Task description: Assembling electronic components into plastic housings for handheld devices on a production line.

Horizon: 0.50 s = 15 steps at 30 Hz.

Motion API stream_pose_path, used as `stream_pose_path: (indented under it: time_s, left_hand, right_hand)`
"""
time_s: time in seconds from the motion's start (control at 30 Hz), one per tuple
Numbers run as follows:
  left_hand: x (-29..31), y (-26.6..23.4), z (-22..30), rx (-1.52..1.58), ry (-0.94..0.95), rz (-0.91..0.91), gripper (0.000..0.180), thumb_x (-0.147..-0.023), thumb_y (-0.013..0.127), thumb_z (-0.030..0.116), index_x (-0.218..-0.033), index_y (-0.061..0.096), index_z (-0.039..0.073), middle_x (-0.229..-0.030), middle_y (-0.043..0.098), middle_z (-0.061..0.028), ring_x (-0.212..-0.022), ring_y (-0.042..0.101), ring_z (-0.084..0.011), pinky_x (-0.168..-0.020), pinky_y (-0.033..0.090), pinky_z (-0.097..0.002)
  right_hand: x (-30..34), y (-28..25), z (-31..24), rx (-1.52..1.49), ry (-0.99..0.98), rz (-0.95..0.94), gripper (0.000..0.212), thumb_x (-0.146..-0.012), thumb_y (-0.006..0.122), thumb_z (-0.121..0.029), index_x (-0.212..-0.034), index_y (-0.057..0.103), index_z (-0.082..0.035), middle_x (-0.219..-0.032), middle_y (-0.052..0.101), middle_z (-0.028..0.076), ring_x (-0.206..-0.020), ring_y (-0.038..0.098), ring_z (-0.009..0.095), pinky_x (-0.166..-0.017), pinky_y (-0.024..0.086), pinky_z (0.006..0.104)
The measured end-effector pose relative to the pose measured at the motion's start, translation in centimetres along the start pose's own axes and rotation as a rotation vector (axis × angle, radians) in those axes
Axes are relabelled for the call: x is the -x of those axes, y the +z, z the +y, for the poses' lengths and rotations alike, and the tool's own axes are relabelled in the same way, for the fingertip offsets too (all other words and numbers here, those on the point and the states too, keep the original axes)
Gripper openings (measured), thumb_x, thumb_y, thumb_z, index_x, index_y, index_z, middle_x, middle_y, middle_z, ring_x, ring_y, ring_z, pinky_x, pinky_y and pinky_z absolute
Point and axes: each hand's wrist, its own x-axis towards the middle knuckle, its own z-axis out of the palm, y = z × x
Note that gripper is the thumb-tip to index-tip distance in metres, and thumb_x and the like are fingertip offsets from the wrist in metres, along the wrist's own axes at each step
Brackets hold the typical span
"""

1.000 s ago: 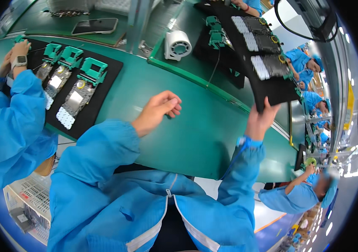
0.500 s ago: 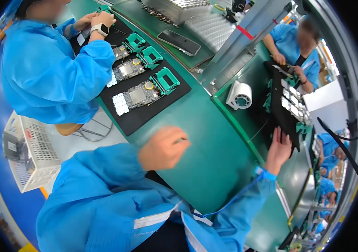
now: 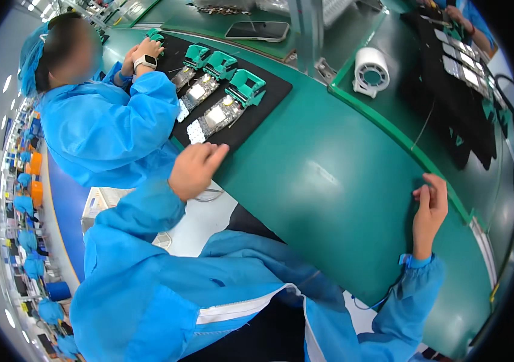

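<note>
My left hand (image 3: 197,169) hovers by the near edge of a black mat (image 3: 263,111), its thumb held apart from the forefinger and nothing visible in it. Just beyond its fingers lies the nearest circuit board (image 3: 216,116), with a silver square plate, a white-dotted end and a green plastic frame (image 3: 246,88) at its far end. Similar boards with green frames (image 3: 220,64) lie farther along the mat. Over the green table at the right, my right hand (image 3: 430,211) is loosely bent and empty, fingers partly apart. A blue band (image 3: 406,259) circles that wrist.
At my left a co-worker in a blue smock (image 3: 106,127) handles a green part on the same mat. A white fan-like cylinder (image 3: 371,73) stands behind the green ledge (image 3: 402,139). Beyond are a metal post (image 3: 306,36), a phone (image 3: 258,31) and another black mat with boards (image 3: 459,102).
The view has swung left. My left hand has moved left to the mat's edge, and its thumb and forefinger have parted. My right hand has drawn back from the far mat over the table.
</note>
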Motion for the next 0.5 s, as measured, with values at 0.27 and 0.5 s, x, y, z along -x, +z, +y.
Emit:
stream_pose_path:
  time_s: [0.27, 0.5]
  left_hand:
    - [-4.3, 0.7, -1.5, 0.495, 0.417, 0.332, 0.023, -0.058, 0.065, 0.017, -0.078, 0.062, 0.007, -0.074, 0.057, -0.0109, -0.058, 0.056, -0.0241, -0.046, 0.043, -0.0334]
    - [-3.8, -1.5, -8.2, 1.023, 0.516, 0.436, 0.022, -0.079, 0.066, 0.01, -0.099, 0.059, 0.001, -0.082, 0.059, -0.0101, -0.07, 0.059, -0.0223, -0.06, 0.048, -0.0319]
  right_hand:
    - [-1.5, 9.6, -6.8, -0.043, 0.192, -0.133, 0.027, -0.099, 0.053, -0.008, -0.125, 0.059, -0.002, -0.101, 0.063, 0.009, -0.067, 0.061, 0.011, -0.052, 0.046, 0.0219]
    - [-3.1, 34.5, -17.9, -0.392, 0.366, -0.102, 0.074, -0.094, 0.058, 0.002, -0.155, 0.019, -0.008, -0.125, 0.061, 0.019, -0.104, 0.064, 0.018, -0.088, 0.052, 0.0276]
